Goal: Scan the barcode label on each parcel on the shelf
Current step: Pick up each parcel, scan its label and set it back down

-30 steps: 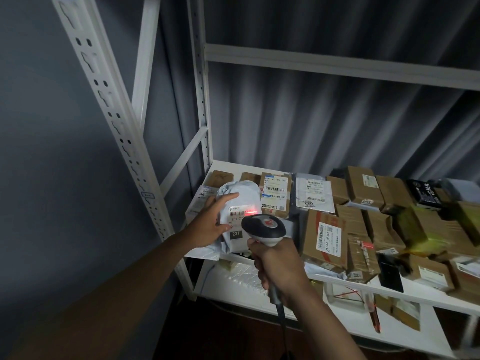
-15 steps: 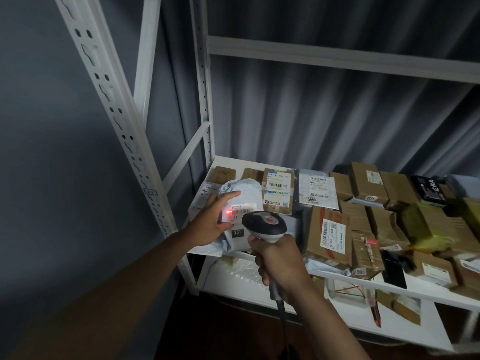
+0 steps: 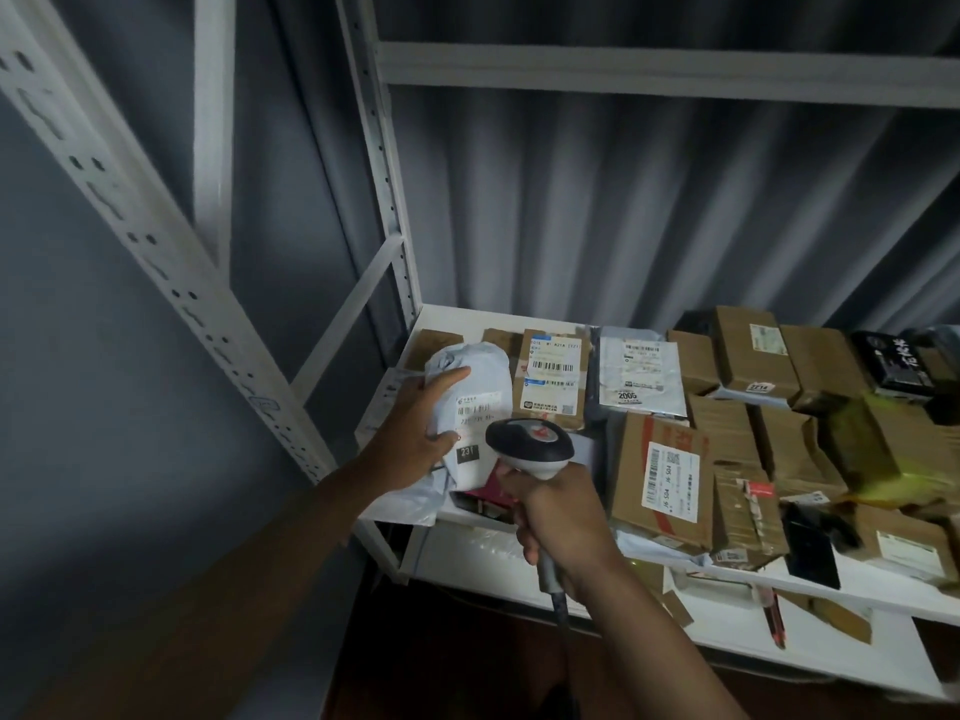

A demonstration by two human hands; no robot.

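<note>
Gripping the white parcel [image 3: 470,402] (tag reads "231"), left hand [image 3: 415,433]

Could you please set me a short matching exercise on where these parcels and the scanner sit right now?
Things:
1. white soft parcel
2. barcode scanner
3. grey mailer marked 2005
4. black box

Places:
A. in the right hand
B. far right of the shelf
C. under the left hand
D. lying flat between brown boxes

Pairs: 1-C, 2-A, 3-D, 4-B
</note>
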